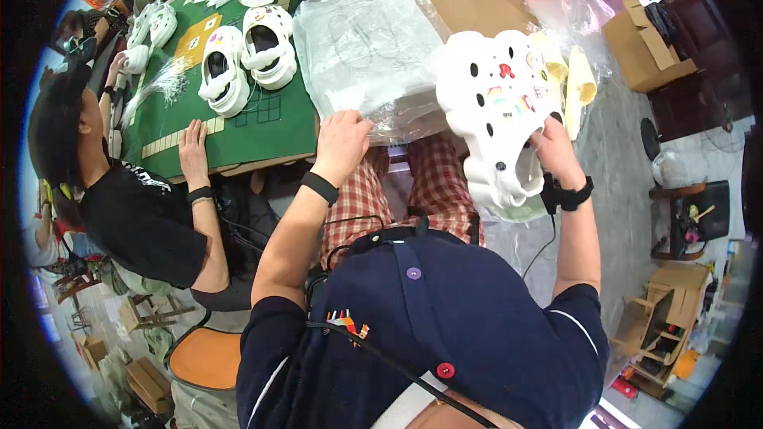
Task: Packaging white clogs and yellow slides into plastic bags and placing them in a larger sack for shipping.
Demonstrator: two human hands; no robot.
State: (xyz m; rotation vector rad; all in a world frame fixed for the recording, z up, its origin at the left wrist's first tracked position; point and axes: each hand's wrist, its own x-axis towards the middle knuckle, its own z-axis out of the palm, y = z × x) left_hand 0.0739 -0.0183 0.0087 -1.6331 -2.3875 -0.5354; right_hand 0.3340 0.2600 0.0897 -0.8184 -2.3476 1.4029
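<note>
White foam fills the right hand (pixel 554 155): its fingers are clenched on the heel edge of a white clog (pixel 498 103) studded with small coloured charms, held up in the air above the lap, sole side away. Just past those fingers a clear bag (pixel 568 8) hangs off the surface's right edge, with open floor further right. The left hand (pixel 340 143) lies on the near edge of a stack of clear plastic bags (pixel 369 44), fingers curled over the top sheet, pressing rather than gripping it. Left of that hand a green mat (pixel 270 123) carries a pair of white clogs (pixel 246 59). A neighbour's hand (pixel 193 151) rests on the mat's near edge, well apart from the left fingers.
</note>
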